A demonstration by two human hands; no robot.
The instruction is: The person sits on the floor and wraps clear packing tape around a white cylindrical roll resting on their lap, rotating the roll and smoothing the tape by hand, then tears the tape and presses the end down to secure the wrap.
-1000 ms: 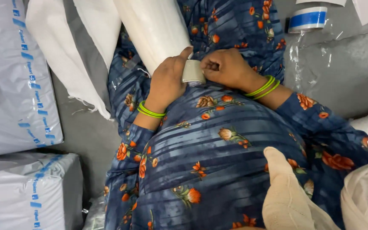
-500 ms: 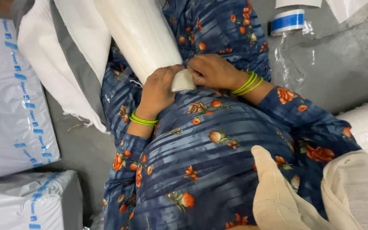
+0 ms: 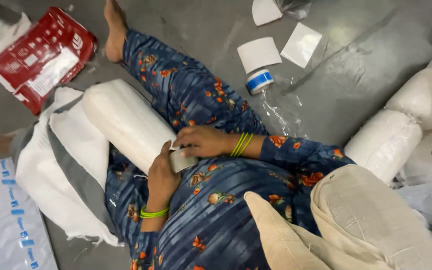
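- While I sit on the grey floor [image 3: 356, 85] with the long white roll [image 3: 126, 122] lying across my lap, my left hand [image 3: 162, 175] cups its near end from below, fingers curled around it and the thumb up against the side.
- My right hand [image 3: 203, 141] comes in from the other side, fingers drawn together and pinching at the small pale flap or strip [image 3: 182, 161] at that same end; I cannot tell whether it is tape or the wrap's own edge.
- To do this well, I judge that I should keep the left hand firm so the roll does not turn or slide on my patterned trousers [image 3: 201, 100], and work the strip flat with the right fingertips, smoothing from the middle outward so no crease lifts.
- I would keep the pull along the roll's surface, not away from it, since the thin wrap looks easy to tear.
- The roll's long axis runs on a slant, from its near end between my hands up and to the left, where its far, rounded end points toward the red packet [image 3: 41, 55] on the floor.
- It rests partly on my thigh and partly against the folded white and grey sack [image 3: 71, 165] on my left.
- A roll of tape with a blue band [image 3: 259, 81] stands on the floor beyond my knee, well apart from both hands, near two white paper squares [image 3: 276, 50].
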